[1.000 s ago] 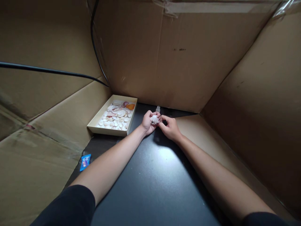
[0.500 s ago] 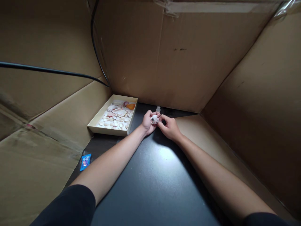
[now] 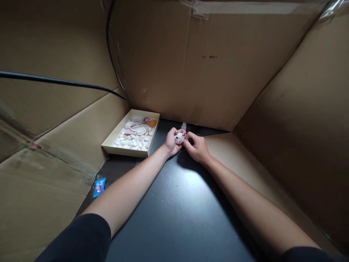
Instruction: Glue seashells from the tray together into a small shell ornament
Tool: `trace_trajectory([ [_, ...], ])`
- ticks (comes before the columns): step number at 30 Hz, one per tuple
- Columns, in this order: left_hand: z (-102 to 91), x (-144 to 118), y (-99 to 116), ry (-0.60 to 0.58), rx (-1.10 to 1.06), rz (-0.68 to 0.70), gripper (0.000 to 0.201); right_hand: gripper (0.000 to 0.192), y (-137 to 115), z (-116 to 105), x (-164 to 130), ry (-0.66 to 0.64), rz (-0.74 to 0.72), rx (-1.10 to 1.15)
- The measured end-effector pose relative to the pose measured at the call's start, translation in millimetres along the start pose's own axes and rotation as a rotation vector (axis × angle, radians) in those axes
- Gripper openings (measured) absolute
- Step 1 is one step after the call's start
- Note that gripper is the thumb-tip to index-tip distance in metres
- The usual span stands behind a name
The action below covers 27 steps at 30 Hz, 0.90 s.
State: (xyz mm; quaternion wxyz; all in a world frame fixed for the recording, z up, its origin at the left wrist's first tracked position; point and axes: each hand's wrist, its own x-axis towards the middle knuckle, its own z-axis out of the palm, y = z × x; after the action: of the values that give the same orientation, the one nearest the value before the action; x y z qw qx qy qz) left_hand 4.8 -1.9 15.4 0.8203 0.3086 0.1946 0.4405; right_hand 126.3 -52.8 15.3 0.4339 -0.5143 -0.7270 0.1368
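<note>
My left hand [image 3: 171, 142] is closed round a ribbed seashell [image 3: 179, 138], white with dark reddish-brown streaks fanning out toward its lower edge. A small dark patch shows on the shell's left side. My right hand [image 3: 197, 148] is bent in a pinch, thumb and forefinger meeting at the shell's right edge. Whether anything small sits between those fingertips cannot be made out. Just behind the hands stands a small clear bottle [image 3: 184, 126], its lower part hidden by my left fingers.
To the left, a shallow cream box [image 3: 125, 151] holds several shells and an orange piece [image 3: 151, 123]. A blue packet [image 3: 99, 187] lies near my left forearm. Cardboard walls [image 3: 174, 65] surround the dark tabletop [image 3: 169, 218]. A black cable [image 3: 60, 83] crosses the left side.
The shell has turned slightly in my left hand: its dark patch looks smaller and more of the streaks show. Both hands stay in nearly the same place.
</note>
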Motion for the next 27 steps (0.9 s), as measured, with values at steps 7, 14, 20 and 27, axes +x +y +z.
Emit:
trace_trajectory([
  [7,0.5,-0.3,0.4,-0.002,0.023,0.003,0.019,0.015,-0.5,-0.2,0.0,-0.047,0.009,-0.045],
  [14,1.3,-2.2,0.5,-0.028,0.013,0.005,0.018,0.015,-0.1,-0.4,0.8,0.007,0.052,-0.021],
  [20,-0.2,-1.6,0.1,-0.015,0.009,-0.01,0.018,0.014,-1.1,-0.7,0.3,0.013,0.023,0.014],
  [27,-3.2,0.8,-1.2,-0.04,-0.014,0.026,0.02,0.015,1.3,-0.5,1.0,-0.013,0.038,0.061],
])
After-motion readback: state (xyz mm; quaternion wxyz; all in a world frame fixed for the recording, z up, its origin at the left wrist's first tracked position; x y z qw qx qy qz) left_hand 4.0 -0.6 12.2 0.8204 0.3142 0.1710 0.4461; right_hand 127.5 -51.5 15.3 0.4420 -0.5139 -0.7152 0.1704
